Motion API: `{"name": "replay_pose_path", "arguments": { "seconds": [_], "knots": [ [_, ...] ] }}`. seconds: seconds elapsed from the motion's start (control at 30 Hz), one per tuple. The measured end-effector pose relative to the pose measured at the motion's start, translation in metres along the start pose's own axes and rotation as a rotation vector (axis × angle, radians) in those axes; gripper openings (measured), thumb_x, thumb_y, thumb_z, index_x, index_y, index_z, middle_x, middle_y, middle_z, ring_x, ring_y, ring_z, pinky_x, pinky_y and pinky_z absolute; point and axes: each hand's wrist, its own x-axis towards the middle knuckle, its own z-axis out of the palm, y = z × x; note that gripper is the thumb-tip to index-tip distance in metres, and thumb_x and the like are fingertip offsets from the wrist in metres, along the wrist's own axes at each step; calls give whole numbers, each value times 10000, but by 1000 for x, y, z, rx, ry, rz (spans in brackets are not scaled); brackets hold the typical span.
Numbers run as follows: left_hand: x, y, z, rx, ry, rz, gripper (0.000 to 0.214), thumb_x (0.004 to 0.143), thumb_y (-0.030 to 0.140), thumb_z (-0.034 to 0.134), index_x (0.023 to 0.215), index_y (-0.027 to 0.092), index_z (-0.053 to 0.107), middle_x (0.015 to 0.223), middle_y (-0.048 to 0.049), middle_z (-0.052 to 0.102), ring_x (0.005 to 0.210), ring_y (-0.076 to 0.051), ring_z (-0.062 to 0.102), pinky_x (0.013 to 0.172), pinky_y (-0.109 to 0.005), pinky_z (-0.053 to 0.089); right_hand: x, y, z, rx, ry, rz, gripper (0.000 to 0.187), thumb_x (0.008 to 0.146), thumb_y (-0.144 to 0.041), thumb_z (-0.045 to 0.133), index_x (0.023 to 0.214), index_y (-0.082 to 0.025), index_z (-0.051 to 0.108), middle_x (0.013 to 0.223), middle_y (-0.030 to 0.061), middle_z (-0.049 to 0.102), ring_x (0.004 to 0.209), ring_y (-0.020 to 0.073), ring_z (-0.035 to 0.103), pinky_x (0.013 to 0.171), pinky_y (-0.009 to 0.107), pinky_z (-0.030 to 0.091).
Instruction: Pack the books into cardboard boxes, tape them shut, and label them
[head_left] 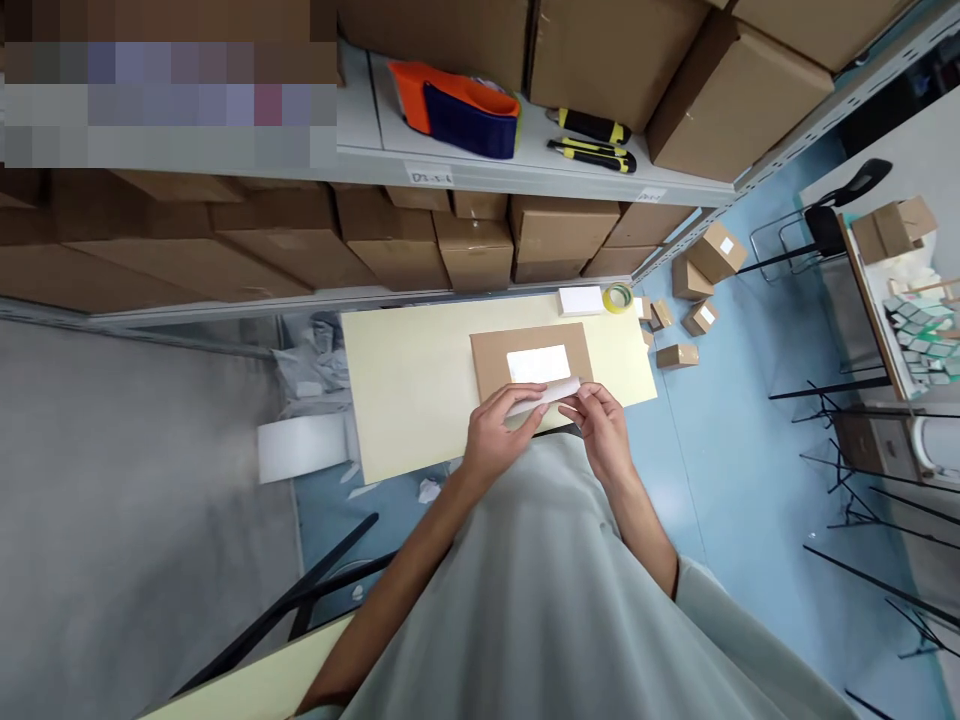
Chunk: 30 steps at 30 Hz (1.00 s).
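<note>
White curled paper (556,392) slants crosswise, right end farther forward, pinched by left fingers (517,390) and right fingers (593,392).

The curled slip (559,391) looks like smooth, matt white paper. The flat parcel (491,362) is dull brown cardboard, its label (538,363) white paper. The worktop (409,380) is smooth and matt; the tape roll (619,297) at its far right is glossy plastic. The far shelf (360,110) looks like painted metal, the cutters (592,125) on it plastic-handled. The floor (675,470) at right is smooth with a sheen; the near garment (555,560) is matt cloth.
</note>
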Motion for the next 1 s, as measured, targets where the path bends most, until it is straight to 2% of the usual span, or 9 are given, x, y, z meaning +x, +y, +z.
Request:
{"name": "replay_pose_path", "arguments": {
  "seconds": [0.1,0.2,0.27,0.33,0.4,0.47,0.63,0.83,1.0],
  "knots": [
    [1,-9,6,-125,-45,-142,244,950,492,762,960,248,768,1111,-88,837,1110,-273,784,1056,-436,605,-6,1,-6,-34,-22,3,457,817,-659,870,917,-247,699,1058,58,796,1025,257,794,905,402,678],
    [3,-21,10,-285,1,-342,359,879,581,807,925,233,727,976,-70,806,976,-245,767,895,-358,622,-9,2,-14,-109,-67,-18,427,872,-646,825,998,-246,746,1163,82,804,1075,257,793,900,386,658],
    [4,-28,12,-388,42,-460,411,831,606,836,923,229,703,923,-48,770,890,-211,737,786,-304,598,-6,4,-22,-183,-46,-57,402,885,-623,813,1004,-244,751,1075,73,806,982,240,791,838,364,638],
    [5,-31,13,-468,59,-534,438,805,613,849,934,226,690,921,-36,749,852,-186,714,736,-275,574,1,6,-29,-268,8,-94,379,858,-592,836,966,-242,742,891,31,772,836,214,757,769,346,606],
    [5,-30,14,-518,60,-561,445,795,605,856,942,223,682,930,-30,740,851,-175,707,736,-267,568,11,8,-36,-342,39,-108,366,825,-571,860,926,-241,740,792,1,730,734,189,695,732,338,578],
    [5,-25,16,-554,63,-574,438,795,592,862,940,223,674,929,-24,737,849,-171,706,746,-268,570,21,9,-40,-381,26,-109,360,810,-568,866,903,-241,749,801,2,735,702,176,651,718,336,565],
    [8,-13,26,-626,103,-598,426,796,569,877,921,221,666,916,-13,738,832,-166,704,748,-278,573,44,5,-45,-369,-98,-74,354,798,-572,862,886,-244,762,816,7,748,688,172,649,700,331,559],
    [16,-10,48,-610,223,-569,405,797,553,895,909,225,686,855,8,692,771,-137,644,706,-251,535,69,-8,-54,-359,-246,-46,334,821,-559,835,849,-242,736,712,-11,689,672,178,648,684,329,536],
    [25,-12,69,-481,396,-543,441,730,576,938,903,228,731,872,-9,721,792,-153,642,712,-262,518,85,-23,-61,-401,-359,-61,290,832,-508,813,811,-239,704,760,-3,690,673,164,616,683,327,524]
  ]
}}
